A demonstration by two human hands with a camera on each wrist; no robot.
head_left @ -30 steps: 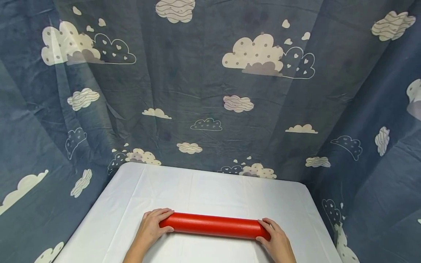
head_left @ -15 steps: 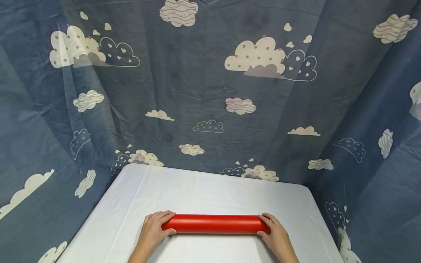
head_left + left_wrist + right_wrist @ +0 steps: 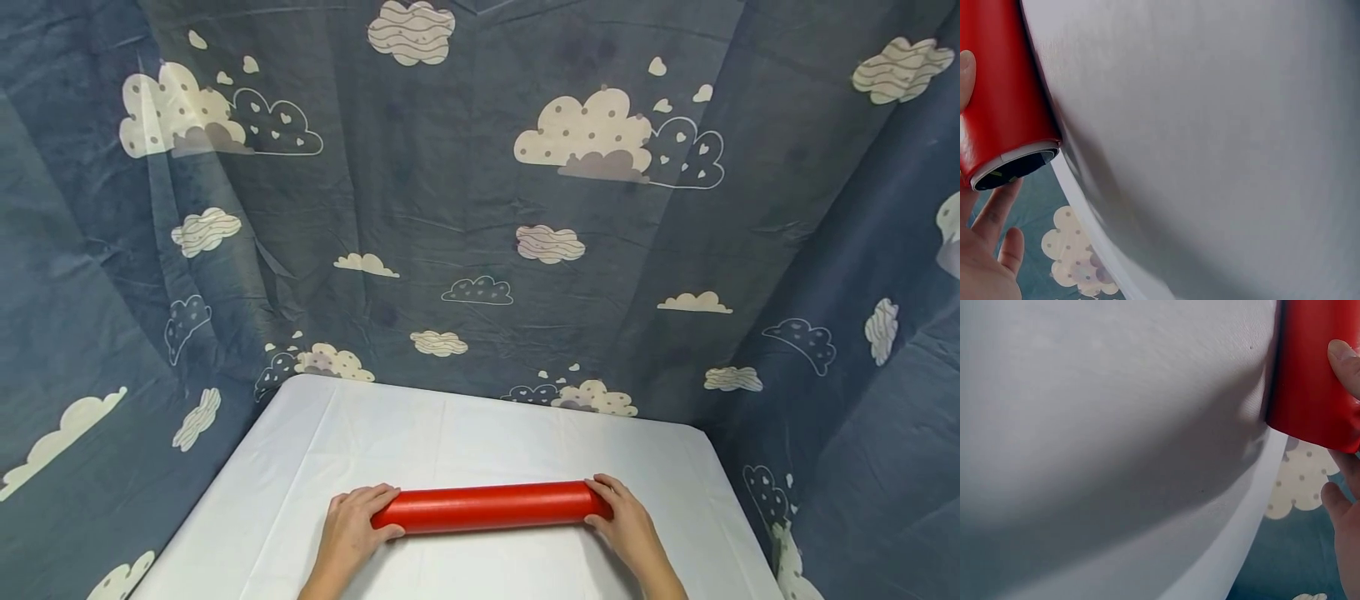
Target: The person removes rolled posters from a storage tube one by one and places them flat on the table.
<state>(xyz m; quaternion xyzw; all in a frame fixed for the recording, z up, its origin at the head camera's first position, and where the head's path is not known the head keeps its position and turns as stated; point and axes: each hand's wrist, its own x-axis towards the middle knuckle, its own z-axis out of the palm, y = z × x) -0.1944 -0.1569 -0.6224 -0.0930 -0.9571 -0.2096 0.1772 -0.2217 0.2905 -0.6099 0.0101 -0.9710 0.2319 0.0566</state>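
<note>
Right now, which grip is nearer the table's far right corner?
Right. The right hand holds the right end of the red tube, short of that corner and slightly left; the left hand holds the left end, much farther left.

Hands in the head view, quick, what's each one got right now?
Left hand: holding the red tube by its left end.
Right hand: holding the same tube by its right end.
</note>
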